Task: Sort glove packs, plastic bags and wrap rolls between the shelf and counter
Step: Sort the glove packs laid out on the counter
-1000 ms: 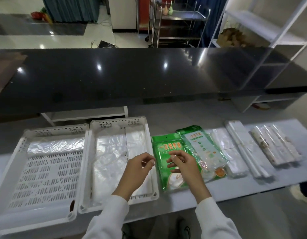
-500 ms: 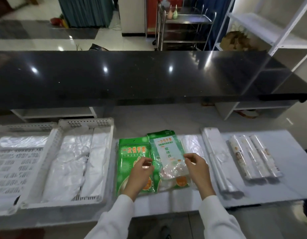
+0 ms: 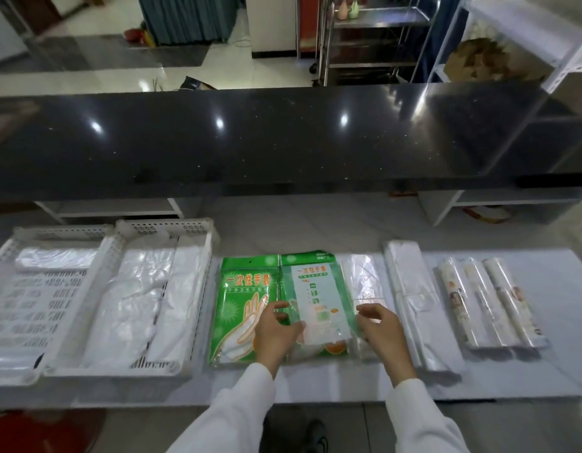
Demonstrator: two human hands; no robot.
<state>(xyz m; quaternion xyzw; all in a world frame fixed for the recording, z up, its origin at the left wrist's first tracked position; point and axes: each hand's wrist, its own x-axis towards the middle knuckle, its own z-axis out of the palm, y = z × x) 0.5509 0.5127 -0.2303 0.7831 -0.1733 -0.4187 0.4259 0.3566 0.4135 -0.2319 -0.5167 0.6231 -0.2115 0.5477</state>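
A: Left to right. Entries?

B: Far left, white slotted tray (image 3: pixel 8 256), clear bags at its far end. Beside it and touching, second tray (image 3: pixel 198 289), filled with clear plastic bags (image 3: pixel 129 305).

A: Next?

B: Green glove pack (image 3: pixel 240 289) flat on the grey shelf (image 3: pixel 544 371). Left hand (image 3: pixel 273 335) lies over its lower right, fingers curled, pinching the left edge of the second glove pack (image 3: pixel 319 295), which lies just beside the first.

A: Other hand?

B: Right hand (image 3: pixel 381 328) pinches that pack's right edge, fingers bent. Under it, a clear bag bundle (image 3: pixel 365 276).

A: Further right?

B: A long folded stack of bags (image 3: pixel 414 289), then three wrap rolls (image 3: pixel 485 302) side by side. Black counter (image 3: pixel 283 142) runs behind, above the shelf.
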